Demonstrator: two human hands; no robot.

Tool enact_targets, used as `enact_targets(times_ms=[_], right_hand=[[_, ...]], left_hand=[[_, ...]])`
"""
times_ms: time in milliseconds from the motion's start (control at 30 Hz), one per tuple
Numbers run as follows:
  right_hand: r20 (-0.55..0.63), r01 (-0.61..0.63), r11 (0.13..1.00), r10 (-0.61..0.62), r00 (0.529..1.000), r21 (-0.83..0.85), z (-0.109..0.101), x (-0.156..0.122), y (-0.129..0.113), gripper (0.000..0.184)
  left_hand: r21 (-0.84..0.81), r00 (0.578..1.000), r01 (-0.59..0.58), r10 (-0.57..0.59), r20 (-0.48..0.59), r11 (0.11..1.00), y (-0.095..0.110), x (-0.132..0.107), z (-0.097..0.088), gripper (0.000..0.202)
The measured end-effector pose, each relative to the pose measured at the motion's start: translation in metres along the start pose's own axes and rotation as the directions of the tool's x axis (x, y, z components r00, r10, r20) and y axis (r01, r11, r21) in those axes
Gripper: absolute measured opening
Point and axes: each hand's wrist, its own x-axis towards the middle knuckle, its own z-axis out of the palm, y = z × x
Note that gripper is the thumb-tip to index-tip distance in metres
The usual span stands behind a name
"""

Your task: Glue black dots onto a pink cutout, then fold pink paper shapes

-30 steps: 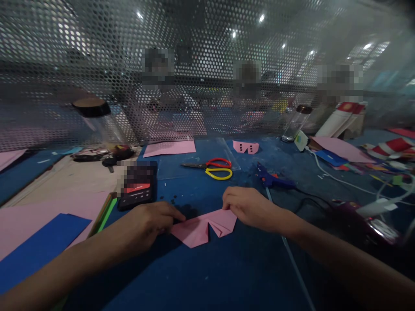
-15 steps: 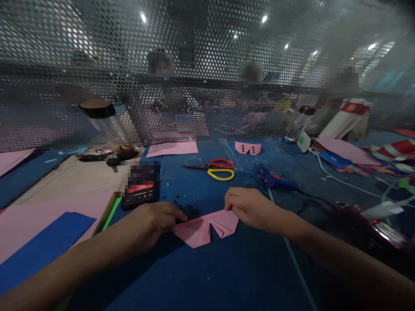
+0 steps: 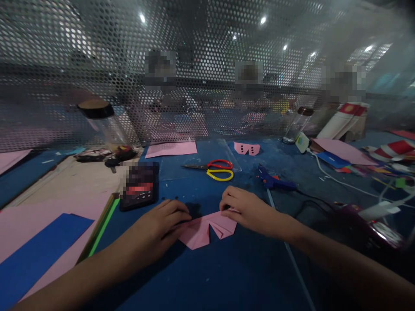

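Observation:
A folded pink paper (image 3: 198,232) lies low over the blue tabletop, with a notch in its near edge and pleats on the right part. My left hand (image 3: 167,220) is closed on its left end, fingers bent over the upper edge. At the opposite end, my right hand (image 3: 243,209) pinches the upper right corner between thumb and curled fingers. Beyond the hands rest scissors (image 3: 210,168) with one red and one yellow handle. A smaller pink paper piece (image 3: 247,148) with black squares stands farther back.
A blue glue gun (image 3: 275,180) with a cord lies right of the scissors. To the left are a phone (image 3: 140,185), a blue sheet (image 3: 42,255) and a jar (image 3: 105,125). People sit behind a perforated metal screen (image 3: 194,65).
My left hand has slid right along the paper, covering more of its left end. My right hand has shifted slightly left over the upper right corner.

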Motion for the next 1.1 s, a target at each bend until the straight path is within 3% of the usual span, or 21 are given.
enact_targets(times_ms=[267,533,967,1100], right_hand=[[-0.02,-0.098,0.986,0.102,0.995,0.135,0.001,0.001,-0.002,0.003],[-0.033,-0.077,0.99,0.081,0.996,0.117,0.003,0.003,-0.001,0.005],[-0.039,-0.092,0.961,0.105,0.994,0.261,0.0,0.003,-0.001,0.008],[-0.031,-0.097,0.961,0.109,0.994,0.259,-0.004,0.004,-0.004,0.012]], left_hand=[[-0.054,0.99,0.121,-0.125,-0.07,0.991,0.001,0.0,0.006,0.016],[-0.123,0.976,0.174,-0.187,-0.107,0.977,0.004,0.005,0.006,0.009],[-0.224,0.934,0.348,-0.356,0.004,0.911,0.006,0.005,0.0,0.014],[-0.271,0.878,0.477,-0.47,0.094,0.836,0.015,0.009,-0.008,0.018]])
